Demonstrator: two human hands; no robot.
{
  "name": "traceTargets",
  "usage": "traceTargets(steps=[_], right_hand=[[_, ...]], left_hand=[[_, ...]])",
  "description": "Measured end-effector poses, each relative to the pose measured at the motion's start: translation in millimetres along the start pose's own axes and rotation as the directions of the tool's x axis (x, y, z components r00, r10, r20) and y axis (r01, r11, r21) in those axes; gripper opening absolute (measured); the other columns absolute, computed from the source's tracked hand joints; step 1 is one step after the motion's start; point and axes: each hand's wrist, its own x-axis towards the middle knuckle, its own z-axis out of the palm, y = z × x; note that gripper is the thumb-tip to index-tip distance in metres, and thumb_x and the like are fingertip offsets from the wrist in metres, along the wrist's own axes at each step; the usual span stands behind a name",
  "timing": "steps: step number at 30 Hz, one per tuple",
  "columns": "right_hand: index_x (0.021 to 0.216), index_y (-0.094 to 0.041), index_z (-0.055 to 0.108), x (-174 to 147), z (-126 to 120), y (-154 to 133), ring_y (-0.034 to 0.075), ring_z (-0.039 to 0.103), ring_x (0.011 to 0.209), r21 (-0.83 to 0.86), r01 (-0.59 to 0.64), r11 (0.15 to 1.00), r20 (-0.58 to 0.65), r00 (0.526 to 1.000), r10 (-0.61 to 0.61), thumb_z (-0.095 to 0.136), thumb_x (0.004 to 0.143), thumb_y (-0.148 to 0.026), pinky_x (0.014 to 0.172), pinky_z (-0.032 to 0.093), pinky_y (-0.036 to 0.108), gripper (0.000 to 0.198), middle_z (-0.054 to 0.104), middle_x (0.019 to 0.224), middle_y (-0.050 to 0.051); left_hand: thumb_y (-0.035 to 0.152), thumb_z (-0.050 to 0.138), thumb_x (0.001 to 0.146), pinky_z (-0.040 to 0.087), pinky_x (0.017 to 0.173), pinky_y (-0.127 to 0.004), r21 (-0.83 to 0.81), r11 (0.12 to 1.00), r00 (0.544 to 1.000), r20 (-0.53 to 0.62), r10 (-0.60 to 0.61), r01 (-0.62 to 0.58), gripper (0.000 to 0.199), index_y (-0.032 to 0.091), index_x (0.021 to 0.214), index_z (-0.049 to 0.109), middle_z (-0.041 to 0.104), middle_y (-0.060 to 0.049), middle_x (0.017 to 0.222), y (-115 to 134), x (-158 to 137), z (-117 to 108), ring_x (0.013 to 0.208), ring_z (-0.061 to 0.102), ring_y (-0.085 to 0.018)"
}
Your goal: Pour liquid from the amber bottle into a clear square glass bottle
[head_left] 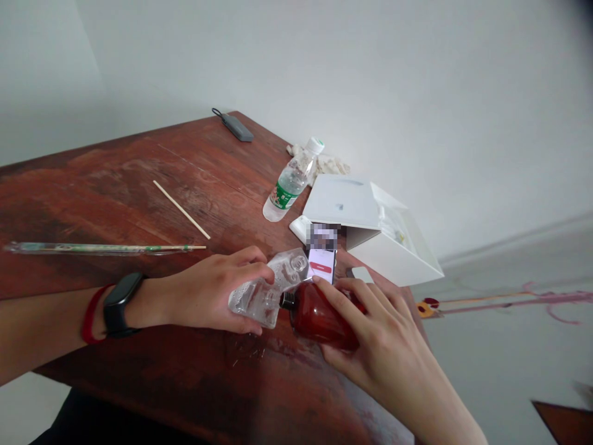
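Note:
My left hand [213, 281] is closed around a clear plastic container [259, 300] with moulded ridges and a round neck-like part near its upper right; it is tipped on its side above the table. My right hand [377, 321] grips a glossy red-brown bottle [319, 315]. Uncapped, the bottle lies tilted, its black threaded neck pointing left at the container's side, very close to it. I cannot tell whether the two touch or whether any liquid flows. A wet patch shines on the wooden table [185, 383] below the container.
Behind the hands stand a water bottle [290, 188] with a green label and a white box [343, 201]. A lit phone [320, 262] leans there. A wooden stick [180, 210], a wrapped pair of chopsticks [106, 249] and a grey device [236, 127] lie to the left and back.

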Motion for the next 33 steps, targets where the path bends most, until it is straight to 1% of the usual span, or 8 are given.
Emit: traceTargets(steps=[7,10,14,19,26,33], right_hand=[[0.153,-0.025,0.058,0.7,-0.1,-1.3,0.038,0.068,0.115,-0.007,0.0,1.0,-0.009,1.0,0.0,0.068,0.087,-0.021,0.102,0.048,0.059,0.066,0.07,0.13,0.016],[0.152,-0.025,0.057,0.9,-0.8,-1.0,0.038,0.068,0.116,-0.009,-0.001,1.0,-0.005,1.0,0.001,0.068,0.088,-0.021,0.102,0.048,0.06,0.065,0.07,0.13,0.016],[0.153,-0.026,0.057,0.9,-1.7,-1.3,0.037,0.068,0.115,-0.01,-0.005,1.0,0.006,1.0,0.005,0.068,0.089,-0.022,0.103,0.048,0.061,0.065,0.07,0.131,0.016],[0.153,-0.026,0.057,0.0,0.0,-1.4,0.038,0.068,0.116,-0.013,-0.013,1.0,0.008,1.0,0.013,0.067,0.088,-0.021,0.103,0.048,0.061,0.066,0.07,0.132,0.016],[0.157,-0.025,0.053,-2.8,2.7,1.6,0.038,0.068,0.116,-0.038,0.006,0.999,-0.002,1.0,-0.007,0.068,0.092,-0.025,0.099,0.05,0.059,0.067,0.068,0.135,0.018],[0.157,-0.023,0.052,-0.2,-1.6,2.4,0.041,0.068,0.118,-0.069,0.033,0.997,0.027,0.999,-0.031,0.069,0.091,-0.025,0.097,0.051,0.063,0.068,0.066,0.139,0.021]], left_hand=[[0.048,0.095,0.079,0.058,0.092,-0.036,0.001,1.0,1.0,-0.004,0.0,0.0,0.059,0.024,0.125,0.067,0.062,-0.006,0.128,-0.9,-0.2,-0.7,0.108,0.071,-0.027],[0.048,0.096,0.078,0.058,0.092,-0.036,0.005,1.0,1.0,0.001,0.006,-0.006,0.06,0.023,0.125,0.066,0.061,-0.006,0.128,-0.4,0.1,-0.3,0.109,0.071,-0.027],[0.047,0.095,0.079,0.058,0.089,-0.034,0.006,1.0,1.0,-0.002,-0.002,0.002,0.058,0.024,0.125,0.066,0.061,-0.005,0.128,1.1,0.3,-0.3,0.107,0.072,-0.026],[0.047,0.094,0.079,0.058,0.089,-0.034,0.0,1.0,1.0,-0.003,0.004,-0.004,0.059,0.025,0.126,0.065,0.062,-0.005,0.127,0.8,0.8,-0.4,0.107,0.072,-0.026],[0.048,0.096,0.078,0.058,0.092,-0.036,-0.016,1.0,1.0,-0.005,0.017,-0.017,0.062,0.025,0.127,0.065,0.061,-0.006,0.127,-1.2,-0.1,0.9,0.107,0.072,-0.028],[0.045,0.097,0.078,0.057,0.092,-0.036,-0.02,1.0,1.0,0.011,0.02,-0.019,0.062,0.025,0.127,0.065,0.061,-0.006,0.128,-1.9,1.1,0.2,0.109,0.072,-0.028]])
